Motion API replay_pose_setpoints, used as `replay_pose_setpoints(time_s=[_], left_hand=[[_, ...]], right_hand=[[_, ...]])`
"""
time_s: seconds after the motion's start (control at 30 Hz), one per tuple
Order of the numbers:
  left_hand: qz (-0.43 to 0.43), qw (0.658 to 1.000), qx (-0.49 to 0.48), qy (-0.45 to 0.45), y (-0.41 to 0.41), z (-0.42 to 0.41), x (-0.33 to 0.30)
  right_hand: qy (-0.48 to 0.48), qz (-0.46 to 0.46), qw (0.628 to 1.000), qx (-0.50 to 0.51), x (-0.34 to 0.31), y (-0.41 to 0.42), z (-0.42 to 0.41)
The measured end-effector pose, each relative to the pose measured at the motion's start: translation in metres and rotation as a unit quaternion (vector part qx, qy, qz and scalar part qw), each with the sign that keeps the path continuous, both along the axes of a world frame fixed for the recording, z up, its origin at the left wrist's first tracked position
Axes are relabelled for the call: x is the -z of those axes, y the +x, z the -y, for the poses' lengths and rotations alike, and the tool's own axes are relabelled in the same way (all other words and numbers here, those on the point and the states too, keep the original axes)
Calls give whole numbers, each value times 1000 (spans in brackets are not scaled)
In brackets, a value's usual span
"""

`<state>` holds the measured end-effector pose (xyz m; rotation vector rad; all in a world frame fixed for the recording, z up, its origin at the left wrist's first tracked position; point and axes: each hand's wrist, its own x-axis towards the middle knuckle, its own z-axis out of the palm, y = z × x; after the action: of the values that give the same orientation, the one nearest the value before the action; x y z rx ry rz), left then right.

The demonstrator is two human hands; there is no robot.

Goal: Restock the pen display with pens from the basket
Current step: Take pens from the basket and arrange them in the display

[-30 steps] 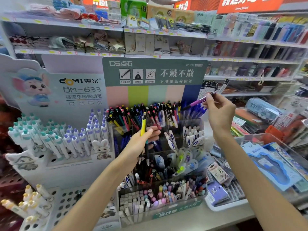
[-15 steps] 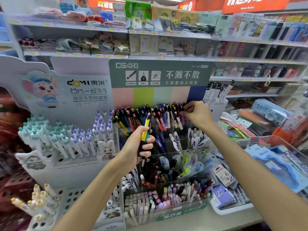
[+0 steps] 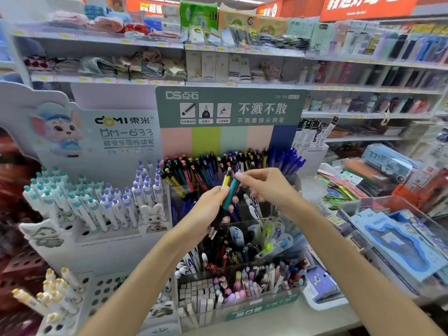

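My left hand (image 3: 208, 209) grips a small bundle of pens in front of the tiered pen display (image 3: 242, 309); a yellow pen (image 3: 226, 179) and a teal pen (image 3: 230, 194) stick up from it. My right hand (image 3: 265, 187) has come across and pinches the top of the teal pen with thumb and forefinger. Behind the hands, the display's top row (image 3: 213, 166) is packed with upright dark pens with coloured caps, and blue pens (image 3: 288, 161) fill its right end. No basket is in view.
A white Domi stand (image 3: 80, 202) with teal and purple capped pens stands to the left. Clear bins (image 3: 392, 241) of blue packaged goods sit to the right. Shelves of socks and stationery (image 3: 218, 66) run behind. The counter edge (image 3: 278, 321) lies below the display.
My right hand put the purple pen into the display's top row, then moved left and down to the bundle in my left hand. My left hand stayed with its pens.
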<state>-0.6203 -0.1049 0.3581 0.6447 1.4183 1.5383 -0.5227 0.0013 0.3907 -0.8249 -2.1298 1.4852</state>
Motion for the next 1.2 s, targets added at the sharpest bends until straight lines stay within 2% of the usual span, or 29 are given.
replay_pose_setpoints(time_s=[0.1, 0.23, 0.37, 0.43, 0.5, 0.57, 0.63, 0.8, 0.93, 1.0, 1.1, 1.2], left_hand=[[-153, 988, 4, -27, 1, 1, -3], [-258, 962, -58, 64, -13, -4, -24], [-367, 919, -112, 88, -27, -32, -30], [-453, 874, -145, 95, -26, -45, -32], [-554, 807, -186, 87, -25, -53, -32], [-616, 752, -213, 95, -25, -58, -30], [-641, 730, -217, 94, -27, -63, -25], [-686, 705, -179, 28, -23, -67, -6], [-751, 618, -232, 9, -29, -66, 4], [-770, 592, -239, -21, -36, -64, 5], [-779, 581, -231, -30, -40, -60, 7], [-772, 603, -200, -29, -40, -56, 1]], right_hand=[[-21, -36, 998, 41, -3, 8, -5], [-46, -106, 986, 119, -12, 23, -21], [-47, -129, 975, 175, -10, 40, -35], [-46, -121, 974, 184, -4, 46, -40], [-49, -118, 974, 189, 0, 51, -43], [-46, -117, 974, 189, 3, 55, -44], [-40, -114, 973, 195, 5, 60, -47], [-36, -108, 971, 211, 11, 68, -52], [-37, -121, 968, 217, 10, 73, -54], [-39, -135, 965, 219, 9, 74, -57], [-34, -158, 962, 221, 4, 69, -61], [21, -181, 953, 240, -3, 61, -67]])
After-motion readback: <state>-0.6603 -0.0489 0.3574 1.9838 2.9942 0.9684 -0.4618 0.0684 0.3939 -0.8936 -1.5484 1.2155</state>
